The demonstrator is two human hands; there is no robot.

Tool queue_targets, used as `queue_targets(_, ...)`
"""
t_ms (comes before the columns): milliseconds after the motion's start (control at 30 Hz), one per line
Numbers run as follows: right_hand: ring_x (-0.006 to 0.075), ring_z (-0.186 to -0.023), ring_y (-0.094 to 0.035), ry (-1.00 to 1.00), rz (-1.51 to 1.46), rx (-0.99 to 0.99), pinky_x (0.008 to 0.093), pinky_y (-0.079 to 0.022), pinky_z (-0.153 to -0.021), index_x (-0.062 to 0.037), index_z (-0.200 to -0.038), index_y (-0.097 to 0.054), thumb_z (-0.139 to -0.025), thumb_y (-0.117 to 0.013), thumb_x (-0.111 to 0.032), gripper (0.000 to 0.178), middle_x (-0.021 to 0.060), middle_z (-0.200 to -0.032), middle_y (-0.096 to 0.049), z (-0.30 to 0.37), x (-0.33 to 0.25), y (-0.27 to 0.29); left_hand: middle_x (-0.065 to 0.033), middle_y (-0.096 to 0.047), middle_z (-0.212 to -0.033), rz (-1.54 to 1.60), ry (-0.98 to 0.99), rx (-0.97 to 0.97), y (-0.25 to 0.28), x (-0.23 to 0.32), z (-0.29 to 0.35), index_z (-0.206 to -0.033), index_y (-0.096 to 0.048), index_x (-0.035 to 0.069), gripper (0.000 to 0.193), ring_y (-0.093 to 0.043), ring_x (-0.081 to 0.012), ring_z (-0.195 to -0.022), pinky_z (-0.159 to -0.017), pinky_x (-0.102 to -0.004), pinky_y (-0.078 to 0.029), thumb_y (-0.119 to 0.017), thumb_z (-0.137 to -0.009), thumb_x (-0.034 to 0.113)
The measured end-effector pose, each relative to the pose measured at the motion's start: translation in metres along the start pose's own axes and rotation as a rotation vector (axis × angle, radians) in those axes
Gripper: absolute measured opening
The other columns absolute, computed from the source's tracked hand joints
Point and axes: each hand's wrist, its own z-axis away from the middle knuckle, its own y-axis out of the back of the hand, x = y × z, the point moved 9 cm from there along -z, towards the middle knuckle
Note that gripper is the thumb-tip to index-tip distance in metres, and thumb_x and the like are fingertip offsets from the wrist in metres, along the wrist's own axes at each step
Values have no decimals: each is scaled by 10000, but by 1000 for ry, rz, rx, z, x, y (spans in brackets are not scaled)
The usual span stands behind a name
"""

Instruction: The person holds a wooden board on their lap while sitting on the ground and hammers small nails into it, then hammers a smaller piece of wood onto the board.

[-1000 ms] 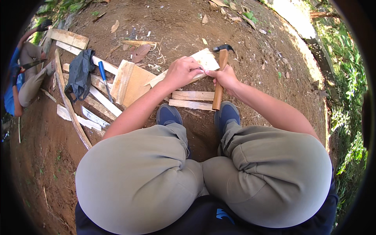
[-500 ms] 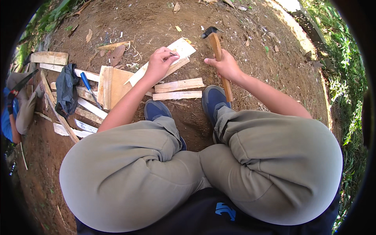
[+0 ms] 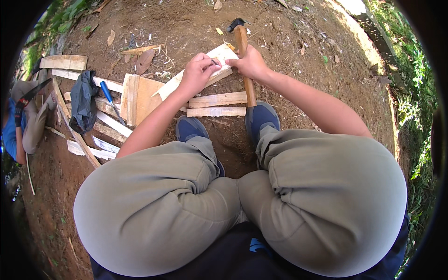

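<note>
While a seated person's left hand [image 3: 196, 73] pinches a small dark piece [image 3: 213, 62] over a pale wooden board [image 3: 223, 51], offcuts and tools crowd the brown earth [image 3: 182, 28] around the work. Two short wood strips [image 3: 217, 105] lie between the board and the blue shoes [image 3: 191, 128]. To the left are a tan panel [image 3: 148, 95], a blue-handled tool [image 3: 106, 91], a black plastic bag [image 3: 84, 102] and a long, thin plank [image 3: 74, 123]; at far left, another person [image 3: 31, 116] crouches with a dark blade [image 3: 33, 92].

The left grip is closed to a thumb-and-finger pinch, its fingers partly hiding the piece and part of the board. The right hand [image 3: 252, 64] has its grip wrapped around the hammer's [image 3: 241, 39] wooden handle, thumb pointing toward the left fingertips. Half a second earlier, the two hands were farther apart; now they nearly meet at the board. A blue printed mark [image 3: 259, 246] shows on the person's dark shirt [image 3: 224, 247].
</note>
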Motion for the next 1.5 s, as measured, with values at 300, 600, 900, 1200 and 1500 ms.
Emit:
queue_targets(300,353,-1101,-690,56,-11,-54,424,-539,-948,101,-1236,-553,-811,-880,-279,657,279,-1165,-683,2,3,-7,-57,-640,-898,-129,-185,33,2,15,7,-993,-794,80,92,-628,-203,-868,-773,-340,-508,-766,-911,112)
queue_targets(600,274,-964,-697,11,-227,-213,394,-563,-822,105,-1213,-539,-807,-873,-176,596,218,-1072,-669,12,11,-18,-65,-618,-885,-204,-241,-15,-3,20,14,-982,-798,86,95,-618,-231,-851,-776,-364,-505,-776,-892,112)
queue_targets(900,181,-790,-653,26,-388,-143,344,-543,-689,90,-1042,-592,-781,-856,-45,395,123,-888,-642,24,8,-16,-51,-616,-880,-235,-252,-1,-5,23,24,-997,-811,110,113,-611,-220,-873,-808,-364,-497,-781,-889,125)
queue_targets(1200,191,-815,-664,-19,-514,-151,336,-548,-704,80,-1067,-583,-780,-847,-22,403,114,-920,-645,26,5,-20,-49,-625,-867,-235,-251,21,1,28,25,-991,-817,121,111,-621,-224,-869,-798,-369,-501,-790,-883,135)
queue_targets(1500,260,-1114,-630,327,-296,-201,390,-516,-942,51,-1284,-503,-760,-912,-144,692,190,-1211,-611,-16,-28,-12,-34,-690,-864,-375,-249,118,26,40,12,-942,-838,164,112,-662,-230,-855,-784,-377,-501,-820,-865,243)
